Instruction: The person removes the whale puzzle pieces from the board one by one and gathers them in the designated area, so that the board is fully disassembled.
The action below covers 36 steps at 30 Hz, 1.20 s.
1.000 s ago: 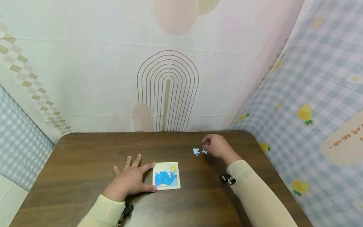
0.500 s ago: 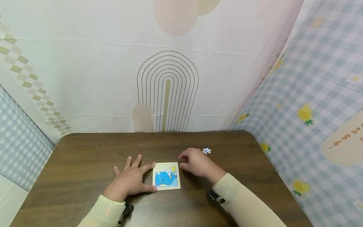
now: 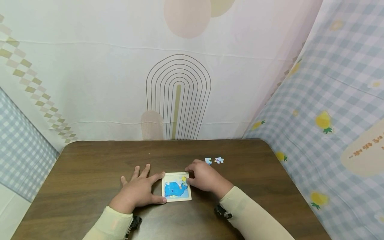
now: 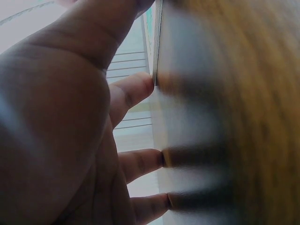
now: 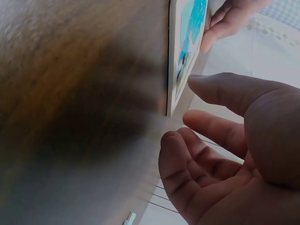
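Observation:
A small square whale puzzle [image 3: 175, 190] in a pale frame lies on the brown table. My left hand [image 3: 138, 192] is spread flat at its left side, thumb and index fingertip at the two left corners. In the left wrist view the index finger [image 4: 136, 91] meets the frame's edge [image 4: 157, 51]. At the puzzle's upper right corner is my right hand [image 3: 207, 176], its index finger and thumb reaching over the frame. In the right wrist view the right thumb [image 5: 225, 89] and fingers are bent and apart, with nothing visible between them.
Two loose jigsaw pieces lie beyond the right hand: a pale blue piece [image 3: 208, 160], partly covered by that hand, and a blue-white piece [image 3: 219, 160] to its right. The table [image 3: 99, 156] ends at a patterned curtain [image 3: 105, 93] behind.
My right hand has moved left and toward me, from the loose pieces to the puzzle's upper right corner. Both loose pieces stay on the table. My left hand has kept its place.

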### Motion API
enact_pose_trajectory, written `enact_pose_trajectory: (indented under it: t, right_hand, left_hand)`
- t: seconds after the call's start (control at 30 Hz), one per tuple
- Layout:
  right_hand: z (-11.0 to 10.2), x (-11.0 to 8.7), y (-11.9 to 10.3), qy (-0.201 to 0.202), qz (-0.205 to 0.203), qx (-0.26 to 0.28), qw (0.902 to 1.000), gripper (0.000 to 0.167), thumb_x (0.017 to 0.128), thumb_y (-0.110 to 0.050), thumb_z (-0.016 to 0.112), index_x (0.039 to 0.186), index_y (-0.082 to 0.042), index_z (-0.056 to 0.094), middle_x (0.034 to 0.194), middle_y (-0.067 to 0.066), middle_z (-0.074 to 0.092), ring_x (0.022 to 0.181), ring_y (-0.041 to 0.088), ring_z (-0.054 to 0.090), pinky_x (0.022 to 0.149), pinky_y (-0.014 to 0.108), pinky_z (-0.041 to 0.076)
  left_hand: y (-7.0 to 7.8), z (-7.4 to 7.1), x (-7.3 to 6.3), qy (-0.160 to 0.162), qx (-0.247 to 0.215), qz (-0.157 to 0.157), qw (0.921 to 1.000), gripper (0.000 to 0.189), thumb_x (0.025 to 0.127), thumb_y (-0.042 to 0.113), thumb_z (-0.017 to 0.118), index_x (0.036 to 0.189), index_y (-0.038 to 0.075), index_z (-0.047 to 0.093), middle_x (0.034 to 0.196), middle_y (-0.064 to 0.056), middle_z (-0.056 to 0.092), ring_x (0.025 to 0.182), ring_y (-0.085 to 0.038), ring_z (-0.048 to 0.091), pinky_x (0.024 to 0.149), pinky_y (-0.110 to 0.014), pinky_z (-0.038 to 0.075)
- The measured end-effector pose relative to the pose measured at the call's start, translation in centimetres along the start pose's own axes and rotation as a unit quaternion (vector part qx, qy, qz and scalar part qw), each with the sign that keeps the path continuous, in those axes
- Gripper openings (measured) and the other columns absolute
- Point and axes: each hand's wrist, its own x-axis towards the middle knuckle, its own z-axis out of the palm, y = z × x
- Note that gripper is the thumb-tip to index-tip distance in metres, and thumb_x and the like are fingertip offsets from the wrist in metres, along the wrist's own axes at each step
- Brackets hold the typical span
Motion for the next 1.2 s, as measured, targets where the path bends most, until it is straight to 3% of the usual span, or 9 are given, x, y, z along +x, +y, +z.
enact_pose_trajectory:
  t: [0.27, 0.77, 1.2]
  right_hand:
    - [0.31, -0.12, -0.05, -0.019, 0.005, -0.008, 0.9998, 0.036, 0.102, -0.028, 0.085, 0.133, -0.010, 0.083, 0.116, 0.003, 0.075, 0.094, 0.011, 0.059, 0.088, 0.035, 0.060]
    - [0.53, -0.15, -0.34, 0.000, -0.023, -0.009, 0.9997, 0.014, 0.101, -0.021, 0.084, 0.113, -0.013, 0.085, 0.104, -0.002, 0.074, 0.092, 0.010, 0.063, 0.088, 0.035, 0.061]
    - [0.94, -0.18, -0.11, 0.009, -0.016, 0.076, 0.9969, 0.016, 0.098, -0.010, 0.086, 0.103, -0.017, 0.072, 0.095, -0.003, 0.071, 0.083, 0.008, 0.061, 0.077, 0.028, 0.055]
  left_hand:
    - [0.01, 0.01, -0.02, 0.000, -0.005, 0.001, 1.0000, 0.107, 0.077, 0.085, 0.086, 0.169, 0.045, 0.051, 0.186, -0.026, 0.023, 0.169, -0.066, 0.010, 0.110, -0.104, 0.004]
    - [0.11, -0.04, -0.08, -0.002, -0.004, -0.001, 1.0000, 0.106, 0.077, 0.085, 0.086, 0.169, 0.045, 0.052, 0.186, -0.026, 0.023, 0.169, -0.066, 0.010, 0.111, -0.104, 0.005]
    - [0.12, 0.03, -0.02, 0.000, 0.001, -0.002, 1.0000, 0.106, 0.077, 0.086, 0.086, 0.169, 0.045, 0.051, 0.186, -0.026, 0.023, 0.169, -0.066, 0.011, 0.111, -0.104, 0.005]
